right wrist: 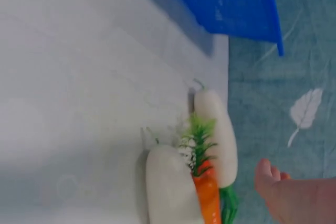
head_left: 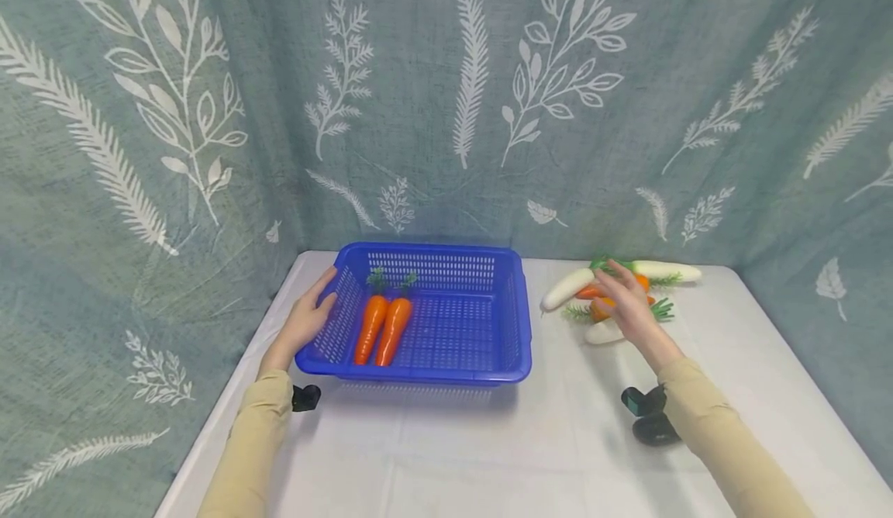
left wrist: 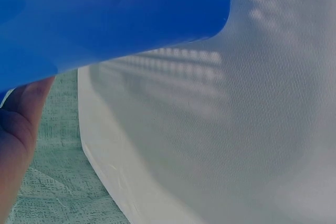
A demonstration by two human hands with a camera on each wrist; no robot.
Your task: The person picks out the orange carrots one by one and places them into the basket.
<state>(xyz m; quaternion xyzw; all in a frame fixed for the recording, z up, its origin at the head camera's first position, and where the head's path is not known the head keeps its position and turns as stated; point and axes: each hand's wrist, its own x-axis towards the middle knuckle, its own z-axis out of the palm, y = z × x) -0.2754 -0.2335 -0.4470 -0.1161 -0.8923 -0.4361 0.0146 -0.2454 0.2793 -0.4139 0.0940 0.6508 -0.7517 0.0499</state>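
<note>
The basket [head_left: 425, 376] is sitting on the white table [head_left: 453, 464], a leaf-print curtain [head_left: 418, 99] hanging behind it. At the basket's left end, the left hand [head_left: 307, 316] is lying along the rim, its fingers extended rather than clamped. Two carrots [head_left: 394, 332] are lying side by side inside the basket, toward its left, their green tops pointing at its far wall. To the basket's right, white radishes [head_left: 567, 290] and more carrots [head_left: 601, 310] are lying in a loose heap. Over that heap the right hand [head_left: 625, 306] is hovering, fingers apart, gripping nothing that I can see.
</note>
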